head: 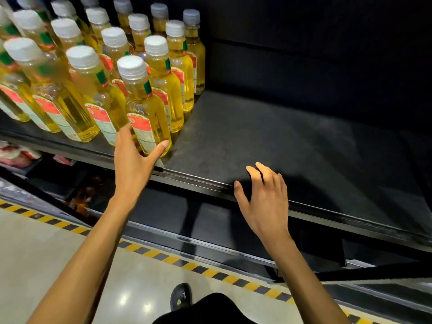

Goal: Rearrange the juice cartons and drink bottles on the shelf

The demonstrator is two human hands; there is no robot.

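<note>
Beyond and to the left of the left hand [136, 160] stand rows of yellow drink bottles [77, 73] with white caps. The outermost are cut off by the picture's edge. The left hand grips the front bottle [146, 108] low down, thumb across its near right side. Its fingers slip between this bottle and its neighbour, their tips hidden.

The step in hand looks like taking this bottle from the corner of the block. Next it likely needs lifting or sliding clear of its neighbours, towards the bare stretch of shelf [268, 127] beyond the right hand [265, 197]. That hand holds nothing, its fingers loosely bent over the shelf's front lip; whether they touch it I cannot tell.

The labels are too blurred to read and no juice cartons show. The packets [16, 155] lower down, left of the left hand, are indistinct.
</note>
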